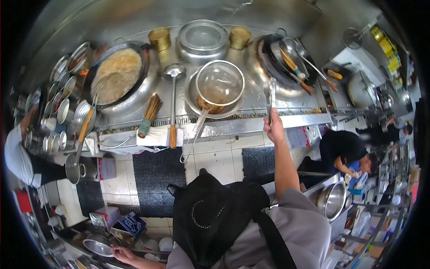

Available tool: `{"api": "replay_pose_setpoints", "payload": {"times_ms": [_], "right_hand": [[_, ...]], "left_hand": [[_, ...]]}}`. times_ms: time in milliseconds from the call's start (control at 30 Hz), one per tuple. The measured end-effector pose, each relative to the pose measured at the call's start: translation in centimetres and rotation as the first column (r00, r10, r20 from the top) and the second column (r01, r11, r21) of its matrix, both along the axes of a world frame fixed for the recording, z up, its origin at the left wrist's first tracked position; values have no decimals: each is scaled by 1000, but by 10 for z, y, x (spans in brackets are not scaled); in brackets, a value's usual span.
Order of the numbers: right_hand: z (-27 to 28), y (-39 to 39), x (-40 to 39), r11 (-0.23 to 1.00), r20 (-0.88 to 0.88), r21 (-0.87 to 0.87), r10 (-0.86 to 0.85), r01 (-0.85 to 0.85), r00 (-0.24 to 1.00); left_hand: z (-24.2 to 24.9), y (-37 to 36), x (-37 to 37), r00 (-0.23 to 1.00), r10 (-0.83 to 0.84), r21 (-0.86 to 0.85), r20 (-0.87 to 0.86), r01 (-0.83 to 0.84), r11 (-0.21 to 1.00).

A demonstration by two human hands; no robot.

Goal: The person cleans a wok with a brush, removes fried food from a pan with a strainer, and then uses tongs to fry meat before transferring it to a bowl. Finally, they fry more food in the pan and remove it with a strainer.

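Note:
Held out over the front edge of the steel range, my right hand [274,127] is closed on metal tongs [271,96], whose tips point toward the back. At the lower left, my left hand [122,253] grips the edge of a metal bowl [98,247]. Left of the tongs, a round strainer [220,84] rests over a pan [192,95]. To their right stands a wok [277,67] with a ladle and a wooden-handled brush in it. A long ladle [174,103] lies beside a bamboo brush [150,114].
A wok of frothy food [118,74] stands at the left, a lidded pot [202,40] at the back. Small metal containers [65,107] crowd the far left beside a person in white [20,157]. Another person in black [340,148] bends at the right.

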State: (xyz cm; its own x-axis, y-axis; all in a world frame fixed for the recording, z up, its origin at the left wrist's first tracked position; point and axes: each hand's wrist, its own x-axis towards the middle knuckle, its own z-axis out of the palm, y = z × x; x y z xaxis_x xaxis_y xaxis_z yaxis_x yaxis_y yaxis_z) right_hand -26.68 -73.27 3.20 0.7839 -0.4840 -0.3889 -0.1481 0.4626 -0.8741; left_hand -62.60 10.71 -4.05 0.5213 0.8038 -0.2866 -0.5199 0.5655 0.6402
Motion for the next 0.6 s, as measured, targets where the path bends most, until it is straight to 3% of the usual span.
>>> {"api": "replay_pose_setpoints", "payload": {"times_ms": [33,67,100,133,167,200,233,367,433,467,500,533,567,600], "right_hand": [[5,3,3,996,68,60,65,-69,996],[7,6,12,978,136,122,152,-169,979],[16,15,21,942,204,141,275,-306,940],[29,38,32,931,210,163,291,-327,933],[45,65,44,903,235,121,377,-412,896],[50,89,56,822,335,147,481,-549,810],[64,125,65,760,327,80,591,-645,738],[54,253,98,473,177,98,858,-876,483],[26,313,100,327,181,179,916,-928,358],[23,344,94,389,67,320,900,-864,430],[4,364,94,463,-79,302,883,-834,462],[-35,373,105,441,-94,250,897,-862,432],[-39,394,102,450,-137,253,893,-857,428],[-27,413,86,434,-129,185,900,-882,416]], "left_hand": [[-11,5,-5,987,56,129,-150,-36,991],[3,-16,2,996,81,-39,35,-79,996],[17,-32,5,999,8,19,-44,-7,1000],[9,-27,0,993,-95,196,-67,106,975],[-3,-33,-7,989,147,78,16,-148,986],[-6,-34,-20,992,62,35,113,-66,997],[-26,-29,-34,968,250,54,-10,-249,967],[-6,-100,-54,911,408,-37,57,-407,913],[14,-139,-44,789,602,52,-124,-600,798],[-1,-146,-55,739,663,41,-117,-664,747],[-2,-161,-70,742,651,53,-157,-652,756],[0,-168,-73,602,730,117,-324,-740,663],[6,-175,-78,530,791,178,-306,-784,595],[-20,-176,-99,454,878,118,-152,-874,472]]}}
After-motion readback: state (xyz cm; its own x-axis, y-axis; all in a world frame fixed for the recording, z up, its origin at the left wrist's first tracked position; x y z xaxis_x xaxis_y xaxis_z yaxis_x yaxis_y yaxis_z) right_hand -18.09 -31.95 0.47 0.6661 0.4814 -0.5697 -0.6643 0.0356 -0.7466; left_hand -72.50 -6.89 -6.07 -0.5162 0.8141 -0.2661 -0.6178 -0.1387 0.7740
